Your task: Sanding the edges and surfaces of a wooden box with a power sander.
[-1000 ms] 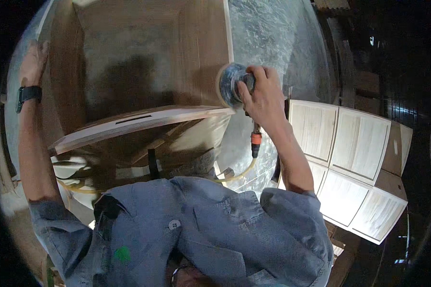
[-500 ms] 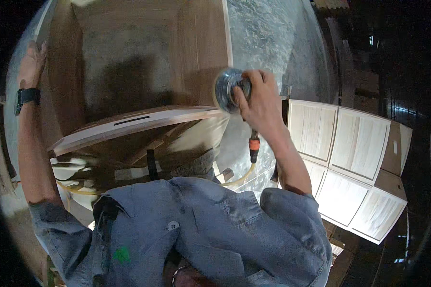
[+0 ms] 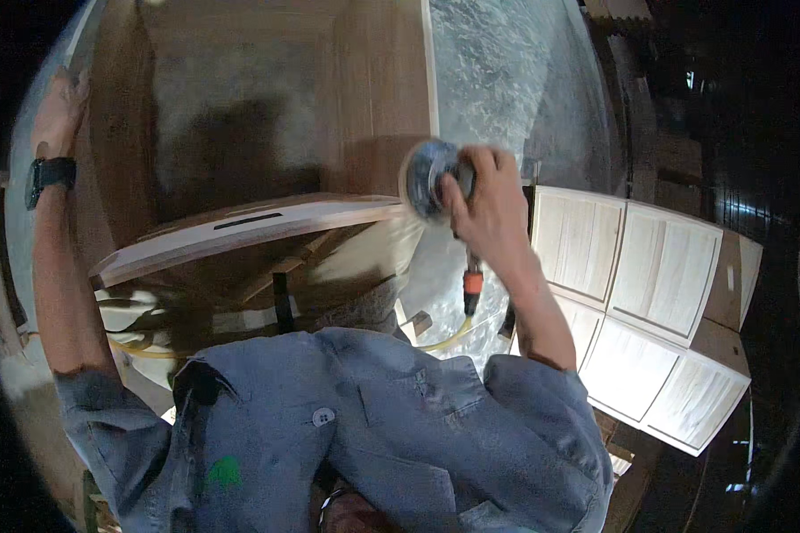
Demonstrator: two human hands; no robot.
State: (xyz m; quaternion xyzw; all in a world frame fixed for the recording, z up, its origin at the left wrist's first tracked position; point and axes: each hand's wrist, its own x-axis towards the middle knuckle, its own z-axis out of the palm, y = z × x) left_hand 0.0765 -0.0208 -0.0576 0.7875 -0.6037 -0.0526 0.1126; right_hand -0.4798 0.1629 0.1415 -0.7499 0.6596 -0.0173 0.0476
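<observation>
My right hand [image 3: 491, 200] grips a round air sander [image 3: 428, 180], its disc turned on edge against the outer right side of a wooden cabinet box [image 3: 382, 98], near the front corner. An orange coupling [image 3: 473, 282] joins the sander's tail to a yellow air hose [image 3: 449, 340]. At the far left, my left hand [image 3: 60, 111] lies along the outer left side of the box, fingers stretched out, with a dark watch on the wrist. The box's front rail [image 3: 249, 224] has a dark slot in it. The inside of the box lies partly in shadow.
Pale wooden panelled cabinet fronts [image 3: 640, 293] stand to the right. A grey, mottled work surface [image 3: 489, 71] extends beyond and right of the box. The yellow hose runs close in front of my body, below the box. The far right is dark.
My right hand and the sander have shifted slightly downward, toward me, along the box's right side. My left hand stays in place.
</observation>
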